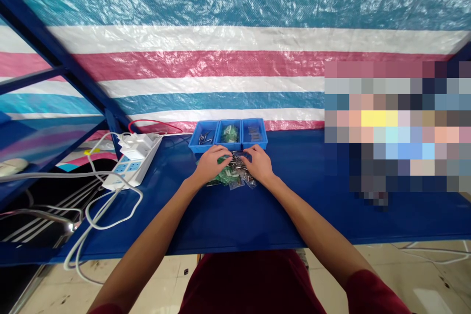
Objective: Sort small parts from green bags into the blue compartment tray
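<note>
A mixed pile (235,171) of green pieces, small metal pins or screws and clear plastic packets lies on the blue table. My left hand (211,164) curves over the pile's left side, thumb and index fingertips close together; whatever is between them is too small to make out. On the right side, my right hand (259,164) touches the metal pieces with thumb and fingers apart. Just beyond my hands stand three joined blue bins: a left bin (193,143) with metal pins, a middle bin (228,146) with green pieces, and a right bin (262,138) with clear packets.
A white power strip (138,164) with plugs and looping white cables (110,225) occupies the table's left side. Striped sheeting (221,68) hangs behind the blue table (235,228). A blurred-out area (397,132) covers the right. Blue frame bars (84,83) rise at left.
</note>
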`<state>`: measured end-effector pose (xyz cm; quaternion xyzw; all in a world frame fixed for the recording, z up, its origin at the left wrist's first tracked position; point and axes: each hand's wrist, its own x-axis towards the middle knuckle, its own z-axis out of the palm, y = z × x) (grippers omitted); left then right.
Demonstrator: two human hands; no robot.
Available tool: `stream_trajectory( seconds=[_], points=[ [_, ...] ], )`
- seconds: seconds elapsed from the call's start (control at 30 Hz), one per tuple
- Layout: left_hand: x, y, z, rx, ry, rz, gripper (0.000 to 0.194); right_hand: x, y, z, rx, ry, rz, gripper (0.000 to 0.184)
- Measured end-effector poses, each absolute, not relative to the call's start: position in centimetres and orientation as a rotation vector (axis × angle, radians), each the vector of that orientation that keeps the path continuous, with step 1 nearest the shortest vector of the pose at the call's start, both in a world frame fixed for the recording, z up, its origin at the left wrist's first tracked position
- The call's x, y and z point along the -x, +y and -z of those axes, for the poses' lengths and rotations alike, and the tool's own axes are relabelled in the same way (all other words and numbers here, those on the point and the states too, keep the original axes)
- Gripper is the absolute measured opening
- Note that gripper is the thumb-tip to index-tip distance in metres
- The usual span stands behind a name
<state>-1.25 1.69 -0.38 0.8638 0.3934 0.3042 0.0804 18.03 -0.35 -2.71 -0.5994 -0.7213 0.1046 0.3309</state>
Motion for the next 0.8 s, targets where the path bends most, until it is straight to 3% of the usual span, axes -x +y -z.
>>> stream_trajectory(
  seconds=[0.43,0.8],
  points=[
    [1.1,1.4,0.2,-2.564,1.131,-0.996,0.022,-18.2,0.5,3.7,1.451,-1.840,-0.359,0.004],
    [0.9,1.1,0.3,-2.473,1.061,-1.122,0.029,-17.7,-0.5,2.1,1.117,-1.378,-0.769,0.019]
  ],
)
